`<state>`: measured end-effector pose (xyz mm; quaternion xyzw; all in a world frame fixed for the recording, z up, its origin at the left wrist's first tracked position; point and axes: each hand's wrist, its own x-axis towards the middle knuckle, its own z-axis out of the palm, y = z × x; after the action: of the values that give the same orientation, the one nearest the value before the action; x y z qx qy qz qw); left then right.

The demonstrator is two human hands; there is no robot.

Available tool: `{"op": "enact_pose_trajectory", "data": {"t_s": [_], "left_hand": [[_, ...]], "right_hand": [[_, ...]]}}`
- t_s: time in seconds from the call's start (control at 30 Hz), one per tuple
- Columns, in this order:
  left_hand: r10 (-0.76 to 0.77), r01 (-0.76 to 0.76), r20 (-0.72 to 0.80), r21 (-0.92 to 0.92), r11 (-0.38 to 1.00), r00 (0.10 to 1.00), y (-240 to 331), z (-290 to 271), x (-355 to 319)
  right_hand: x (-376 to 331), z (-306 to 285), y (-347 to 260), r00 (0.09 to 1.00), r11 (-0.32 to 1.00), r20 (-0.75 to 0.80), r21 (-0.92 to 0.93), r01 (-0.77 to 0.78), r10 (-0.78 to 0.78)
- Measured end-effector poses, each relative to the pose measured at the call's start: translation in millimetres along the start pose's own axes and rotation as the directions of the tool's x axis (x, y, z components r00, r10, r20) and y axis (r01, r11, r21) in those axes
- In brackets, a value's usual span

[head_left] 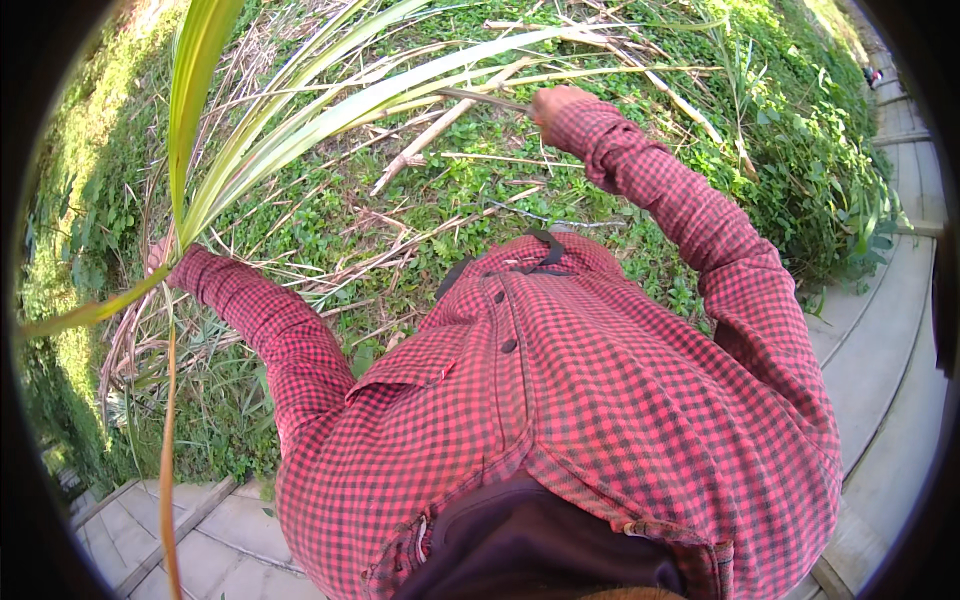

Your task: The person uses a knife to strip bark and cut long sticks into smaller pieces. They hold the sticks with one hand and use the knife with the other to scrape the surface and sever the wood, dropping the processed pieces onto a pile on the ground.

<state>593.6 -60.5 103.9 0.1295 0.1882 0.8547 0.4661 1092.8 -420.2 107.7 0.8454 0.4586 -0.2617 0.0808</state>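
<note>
My left hand (159, 256), out at the far left, is closed round the base of a leafy stalk (196, 212). Long green blades fan up and to the right from it; one yellowish leaf bends left and a brown one hangs down. Part of this hand is hidden behind the leaves and the sleeve. Stretched forward at the upper right, my right hand (560, 106) grips a knife (490, 99) whose thin dark blade points left, close to the leaf tips. Its handle is covered by my fingers.
Low green plants (440, 250) cover the ground, with dry stalks (450, 120) and straw strewn over them. A denser bush (810, 200) grows at the right. Pale paving slabs (880, 350) run along the right side, and more paving (235, 530) lies at the lower left.
</note>
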Motion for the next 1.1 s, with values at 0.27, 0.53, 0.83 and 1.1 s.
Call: {"op": "enact_pose_trajectory", "data": {"t_s": [0.27, 0.53, 0.83, 1.1], "left_hand": [[-0.090, 0.074, 0.089, 0.170, 0.983, 0.992, -11, -5, -38], [-0.212, 0.166, 0.152, 0.271, 0.948, 0.965, -26, -8, -54], [-0.319, 0.272, 0.208, 0.225, 0.936, 0.925, -51, -11, -42], [-0.326, 0.267, 0.321, 0.216, 0.939, 0.889, -11, -46, -113]], "right_hand": [[5, 89, 72, 0.991, 0.989, -0.098, 0.103, 0.102, -0.092], [29, 176, 160, 0.989, 0.987, -0.018, 0.061, -0.147, 0.148], [66, 196, 99, 0.992, 0.974, -0.082, 0.197, 0.109, -0.095], [121, 194, 122, 0.997, 0.841, -0.018, 0.536, 0.071, -0.072]]}}
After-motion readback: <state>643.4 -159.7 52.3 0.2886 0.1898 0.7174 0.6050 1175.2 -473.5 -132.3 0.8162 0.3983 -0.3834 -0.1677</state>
